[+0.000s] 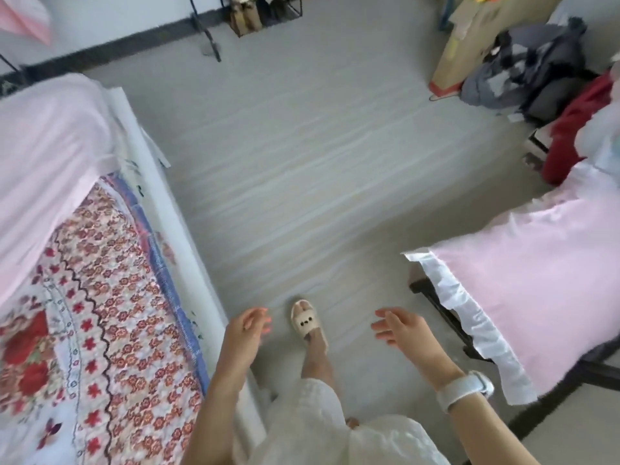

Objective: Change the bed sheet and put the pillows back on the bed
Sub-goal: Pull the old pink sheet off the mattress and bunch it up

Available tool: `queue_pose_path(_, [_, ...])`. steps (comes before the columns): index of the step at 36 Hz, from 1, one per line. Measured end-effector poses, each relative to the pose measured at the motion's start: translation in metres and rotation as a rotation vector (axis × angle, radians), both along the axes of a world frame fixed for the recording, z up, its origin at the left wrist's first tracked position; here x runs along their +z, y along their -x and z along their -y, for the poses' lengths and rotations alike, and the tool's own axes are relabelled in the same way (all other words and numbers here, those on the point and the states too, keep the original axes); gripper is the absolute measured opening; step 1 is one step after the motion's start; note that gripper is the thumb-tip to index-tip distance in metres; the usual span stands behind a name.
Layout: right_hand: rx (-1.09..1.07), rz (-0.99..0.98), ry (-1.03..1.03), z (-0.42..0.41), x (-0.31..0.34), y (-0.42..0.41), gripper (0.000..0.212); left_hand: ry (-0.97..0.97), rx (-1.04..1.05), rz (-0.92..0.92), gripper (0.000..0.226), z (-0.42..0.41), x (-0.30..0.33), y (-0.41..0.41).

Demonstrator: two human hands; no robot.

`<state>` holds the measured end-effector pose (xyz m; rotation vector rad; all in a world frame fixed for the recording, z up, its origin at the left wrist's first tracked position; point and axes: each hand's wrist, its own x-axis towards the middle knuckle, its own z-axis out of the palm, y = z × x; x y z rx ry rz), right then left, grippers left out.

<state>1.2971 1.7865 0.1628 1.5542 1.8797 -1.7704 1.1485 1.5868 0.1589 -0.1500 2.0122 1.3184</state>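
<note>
Hands empty: left hand [250, 325] and right hand [396, 325] loose-fingered over floor. Pink pillow [523, 263] lies right, on a dark frame; bed [188, 209] (floral cover [110, 280], pink sheet [47, 156]) left. Best grasp pillow by both ends, carry clear of floor.

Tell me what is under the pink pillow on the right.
The pink pillow with its white frill lies on a dark frame, apparently a chair or stand, whose bars show below its near edge. The pillow covers the rest of the frame.
</note>
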Motion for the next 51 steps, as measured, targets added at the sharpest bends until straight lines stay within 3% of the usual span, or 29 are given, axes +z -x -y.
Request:
queue_pose_path(4, [0.042,0.029,0.029,-0.029,-0.003,0.074,0.023,-0.007,0.092,0.060,0.017,-0.017,-0.006,0.058])
queue_pose_path(9, [0.210,0.074,0.044,-0.056,0.000,0.192,0.025,-0.010,0.172,0.009,0.011,-0.032,0.001,0.159])
queue_pose_path(14, [0.368,-0.009,-0.002,-0.072,0.010,0.319,0.025,-0.007,0.271,-0.037,0.018,-0.045,0.004,0.258])
queue_pose_path(17, [0.437,-0.042,0.024,-0.069,0.007,0.387,0.024,0.022,0.276,-0.093,0.010,-0.047,0.005,0.300])
queue_pose_path(20, [0.540,-0.034,0.060,-0.060,-0.001,0.449,0.024,0.084,0.333,-0.097,0.022,-0.044,-0.004,0.332])
queue_pose_path(29, [0.892,-0.017,0.093,-0.049,-0.025,0.647,0.025,0.160,0.737,0.098,0.015,-0.032,-0.040,0.435])
queue_pose_path(37, [1.258,0.092,0.018,-0.031,-0.034,0.816,0.022,0.113,1.013,0.093,0.013,-0.028,-0.023,0.567])
queue_pose_path(44, [1.495,0.131,0.008,0.023,-0.053,0.911,0.020,0.023,1.379,0.183,0.021,-0.005,-0.048,0.631])
queue_pose_path(51, [1.696,0.210,-0.073,0.077,-0.079,0.974,0.023,-0.112,1.760,0.440,0.012,0.027,-0.098,0.669])
